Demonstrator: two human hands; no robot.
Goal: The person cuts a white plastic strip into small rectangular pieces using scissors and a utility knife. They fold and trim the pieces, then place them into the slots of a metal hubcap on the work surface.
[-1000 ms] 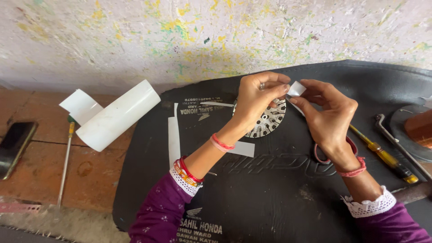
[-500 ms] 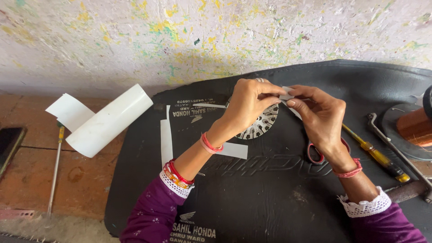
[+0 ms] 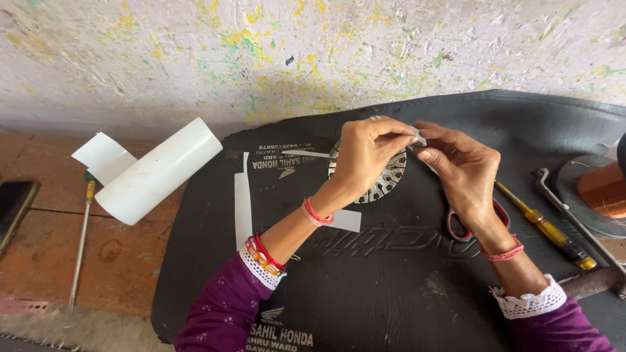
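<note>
My left hand (image 3: 368, 153) and my right hand (image 3: 460, 163) meet above a round slotted metal disc (image 3: 385, 181) that lies on a black mat (image 3: 365, 280). Both pinch a small piece of white paper (image 3: 417, 135) between thumb and fingertips, just over the disc's upper right edge. My left hand hides much of the disc. Red-handled scissors (image 3: 499, 215) lie partly under my right wrist.
A roll of white sheet (image 3: 156, 171) lies at the left on the red floor, with a long screwdriver (image 3: 81, 238) and a phone (image 3: 13, 208) nearby. White paper strips (image 3: 242, 205) lie on the mat. At the right are a yellow-handled screwdriver (image 3: 544, 225), a spanner (image 3: 574, 218) and a copper wire spool (image 3: 603, 189).
The view has shifted slightly. My hands have stayed together over the disc, fingers working the small paper piece closer to the disc's edge.
</note>
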